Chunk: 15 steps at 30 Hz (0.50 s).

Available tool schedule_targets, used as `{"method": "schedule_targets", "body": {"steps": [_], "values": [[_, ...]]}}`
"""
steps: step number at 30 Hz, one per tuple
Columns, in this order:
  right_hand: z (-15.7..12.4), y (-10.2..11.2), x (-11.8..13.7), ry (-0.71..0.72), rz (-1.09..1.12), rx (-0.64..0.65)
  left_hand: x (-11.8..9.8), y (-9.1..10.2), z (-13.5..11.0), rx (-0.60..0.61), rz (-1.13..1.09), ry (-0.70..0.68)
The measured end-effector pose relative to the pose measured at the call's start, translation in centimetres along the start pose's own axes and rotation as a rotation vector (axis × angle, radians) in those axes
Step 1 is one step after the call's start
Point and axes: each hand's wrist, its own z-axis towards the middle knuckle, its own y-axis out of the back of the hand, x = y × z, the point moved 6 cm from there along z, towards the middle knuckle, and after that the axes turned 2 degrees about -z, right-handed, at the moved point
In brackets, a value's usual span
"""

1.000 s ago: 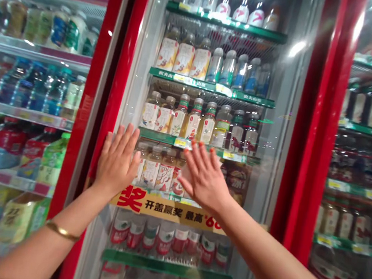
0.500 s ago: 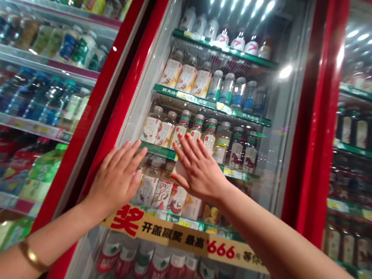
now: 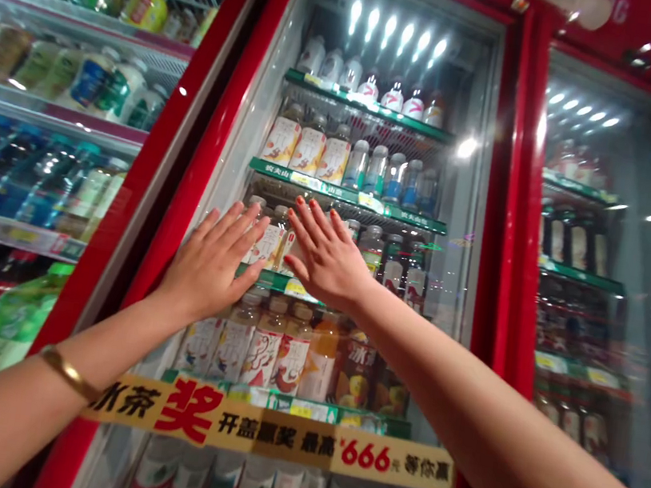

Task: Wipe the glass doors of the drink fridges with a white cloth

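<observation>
Fridge (image 3: 220,132) stocked with bottles (image 3: 292,359) | left hand (image 3: 210,264) spread before it | right hand (image 3: 329,257) likewise spread

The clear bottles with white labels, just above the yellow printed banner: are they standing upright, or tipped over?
Upright: the white-labelled bottles stand side by side, pale caps on top, lower ends behind the green shelf edge.

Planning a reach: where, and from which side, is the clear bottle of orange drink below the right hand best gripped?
Probably around its upper body, from the front: the bottle of orange drink stands upright, bottles close on either side. The red-framed glass door likely needs opening first.
</observation>
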Motion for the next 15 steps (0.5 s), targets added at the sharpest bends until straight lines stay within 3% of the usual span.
{"method": "schedule_targets", "body": {"steps": [1, 2, 4, 6, 8, 9, 11, 13, 14, 15], "values": [[-0.1, 0.4, -0.8, 0.000, 0.000, 0.010, 0.0, 0.0, -0.1, -0.003, 0.005, -0.001], [-0.2, 1.1, -3.2, -0.115, 0.009, 0.002, -0.1, 0.1, -0.2, -0.007, 0.011, -0.003], [-1.1, 3.3, -10.7, -0.533, 0.036, -0.063, -0.2, 0.2, -0.2, -0.016, 0.021, -0.006], [-1.7, 5.1, -16.3, -0.841, 0.036, -0.139, -0.3, 0.2, -0.2, -0.023, 0.026, -0.006], [-0.8, 5.4, -17.3, -0.967, 0.032, -0.172, -0.3, 0.2, -0.1, -0.031, 0.026, -0.005], [0.4, 5.0, -16.0, -0.961, 0.035, -0.168, -0.2, 0.2, -0.1, -0.033, 0.025, -0.006], [3.6, 3.5, -11.2, -0.791, 0.036, -0.139, -0.2, 0.2, -0.1, -0.033, 0.021, -0.012], [7.0, 2.1, -5.2, -0.349, 0.002, -0.109, -0.1, 0.2, -0.1, -0.028, 0.020, -0.021], [7.8, 1.6, -3.5, -0.178, -0.011, -0.085, -0.1, 0.2, -0.1, -0.026, 0.021, -0.025], [7.9, 1.6, -3.3, -0.097, -0.011, -0.061, -0.1, 0.2, -0.2, -0.028, 0.024, -0.027]]}}
